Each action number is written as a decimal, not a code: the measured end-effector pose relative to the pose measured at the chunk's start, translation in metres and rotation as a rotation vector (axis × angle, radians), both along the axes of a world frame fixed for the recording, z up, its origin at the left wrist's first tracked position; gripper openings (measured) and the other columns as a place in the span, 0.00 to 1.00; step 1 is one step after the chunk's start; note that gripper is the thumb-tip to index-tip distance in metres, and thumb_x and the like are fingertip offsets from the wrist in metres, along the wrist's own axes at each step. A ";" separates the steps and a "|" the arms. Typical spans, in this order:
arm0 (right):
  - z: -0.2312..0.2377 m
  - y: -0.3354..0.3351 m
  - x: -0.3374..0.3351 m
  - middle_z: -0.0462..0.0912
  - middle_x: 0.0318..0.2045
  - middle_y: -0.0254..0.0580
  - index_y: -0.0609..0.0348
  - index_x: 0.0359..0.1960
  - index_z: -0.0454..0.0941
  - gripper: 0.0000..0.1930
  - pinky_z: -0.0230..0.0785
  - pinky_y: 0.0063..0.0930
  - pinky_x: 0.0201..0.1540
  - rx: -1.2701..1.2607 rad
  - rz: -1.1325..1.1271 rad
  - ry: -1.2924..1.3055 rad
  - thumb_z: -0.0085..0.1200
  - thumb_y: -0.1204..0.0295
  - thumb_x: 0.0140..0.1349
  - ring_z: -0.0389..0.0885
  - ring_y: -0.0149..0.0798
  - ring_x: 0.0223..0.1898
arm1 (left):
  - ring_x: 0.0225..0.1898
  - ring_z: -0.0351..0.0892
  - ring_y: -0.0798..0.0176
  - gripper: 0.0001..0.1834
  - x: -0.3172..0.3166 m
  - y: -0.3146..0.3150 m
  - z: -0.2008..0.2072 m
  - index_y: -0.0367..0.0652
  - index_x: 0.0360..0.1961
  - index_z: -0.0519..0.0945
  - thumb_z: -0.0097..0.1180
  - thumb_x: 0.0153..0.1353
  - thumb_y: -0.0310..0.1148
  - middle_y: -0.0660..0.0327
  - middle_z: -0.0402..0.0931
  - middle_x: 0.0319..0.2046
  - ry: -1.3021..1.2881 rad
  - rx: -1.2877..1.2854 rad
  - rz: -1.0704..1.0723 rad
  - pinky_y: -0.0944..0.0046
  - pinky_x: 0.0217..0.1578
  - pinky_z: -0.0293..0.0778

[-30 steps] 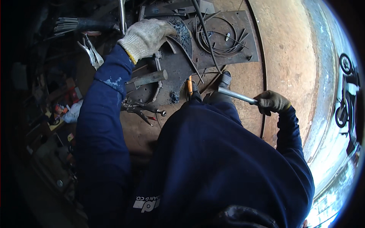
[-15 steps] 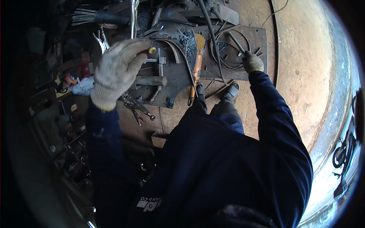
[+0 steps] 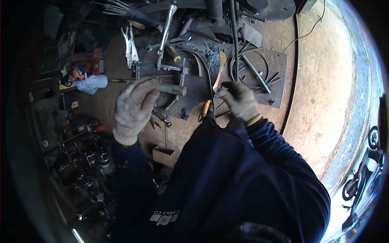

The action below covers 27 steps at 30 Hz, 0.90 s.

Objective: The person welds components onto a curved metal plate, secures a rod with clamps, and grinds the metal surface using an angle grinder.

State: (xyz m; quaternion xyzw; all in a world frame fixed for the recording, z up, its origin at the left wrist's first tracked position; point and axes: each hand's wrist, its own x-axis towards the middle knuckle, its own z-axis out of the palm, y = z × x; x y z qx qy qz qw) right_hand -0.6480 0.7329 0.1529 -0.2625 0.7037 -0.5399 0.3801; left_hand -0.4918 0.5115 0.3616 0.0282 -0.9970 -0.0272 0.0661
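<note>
My left hand (image 3: pixel 137 106), in a pale knitted glove, hovers over the near-left end of a thick round metal bar (image 3: pixel 173 89), its fingers bent with a gap beside the thumb. Whether the fingertips touch the bar is hidden. My right hand (image 3: pixel 242 104), gloved too, is bent inward beside an orange-handled tool (image 3: pixel 207 107); its fingers are blurred, so any grip is unclear. A grey-green tube (image 3: pixel 257 74) lies across a coil of thin metal rod (image 3: pixel 265 60) on the steel plate (image 3: pixel 278 91).
Locking pliers (image 3: pixel 129 47), a shiny long-handled tool (image 3: pixel 165 36) and a yellow-ended cylinder (image 3: pixel 175 55) lie on the far left. A dark hose (image 3: pixel 234 36) runs across the work area. A small open metal box (image 3: pixel 163 155) stands below, beside my left forearm.
My right hand has let go of the grey-green tube, which now lies on the coil, and moved left and nearer. My left hand has come down nearer the round bar. The view has shifted.
</note>
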 end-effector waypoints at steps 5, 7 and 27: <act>0.031 -0.043 0.006 0.86 0.37 0.56 0.62 0.45 0.83 0.27 0.78 0.46 0.45 0.332 0.268 0.371 0.58 0.47 0.62 0.85 0.56 0.43 | 0.49 0.82 0.52 0.11 0.021 0.008 0.003 0.39 0.38 0.81 0.64 0.53 0.21 0.58 0.81 0.46 0.032 -0.068 -0.100 0.57 0.44 0.84; 0.031 -0.050 0.010 0.85 0.35 0.59 0.61 0.40 0.84 0.22 0.78 0.49 0.43 0.383 0.260 0.454 0.58 0.52 0.61 0.85 0.59 0.40 | 0.47 0.83 0.49 0.10 0.035 0.012 0.000 0.38 0.37 0.80 0.65 0.53 0.20 0.56 0.81 0.44 0.077 -0.059 -0.084 0.55 0.42 0.84; 0.073 -0.001 0.059 0.80 0.25 0.42 0.62 0.36 0.80 0.08 0.71 0.33 0.32 0.082 -0.128 0.655 0.57 0.68 0.65 0.79 0.41 0.27 | 0.42 0.85 0.53 0.12 0.149 -0.058 -0.035 0.41 0.43 0.84 0.67 0.58 0.30 0.57 0.84 0.42 0.314 0.441 -0.032 0.57 0.44 0.81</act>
